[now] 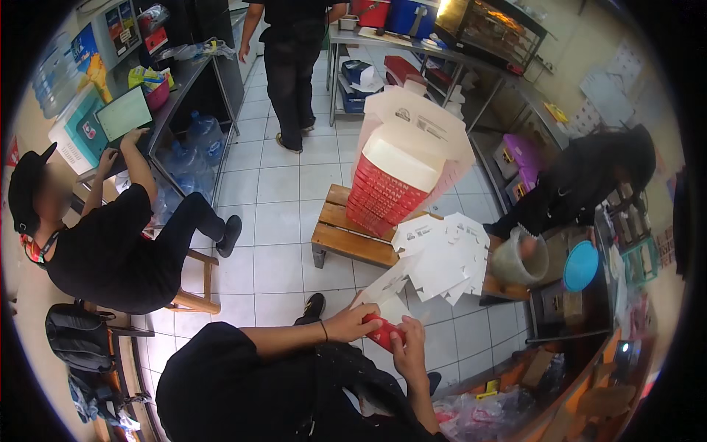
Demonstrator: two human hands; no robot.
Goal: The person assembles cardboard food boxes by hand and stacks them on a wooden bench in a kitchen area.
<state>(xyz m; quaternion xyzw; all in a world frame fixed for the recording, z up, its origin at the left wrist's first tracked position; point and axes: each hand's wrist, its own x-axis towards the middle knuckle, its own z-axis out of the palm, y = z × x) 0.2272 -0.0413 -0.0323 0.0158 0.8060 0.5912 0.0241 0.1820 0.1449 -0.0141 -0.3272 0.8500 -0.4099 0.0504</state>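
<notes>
One red-and-white carton is held between the left hand and the right hand, close before the body.
Both hands are partly closed, fingers and thumbs gripping its red part from either side, seemingly to keep the card steady. Flat white sheets overlap beside the low wooden desk's tall stack of red cartons, nested presumably to save room. A co-worker's hand dips into a pale bucket; its contents are unclear.

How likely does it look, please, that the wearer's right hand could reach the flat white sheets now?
Probably yes: the white sheets lie ahead with nothing visibly blocking, though the right hand is holding a red-and-white carton.
</notes>
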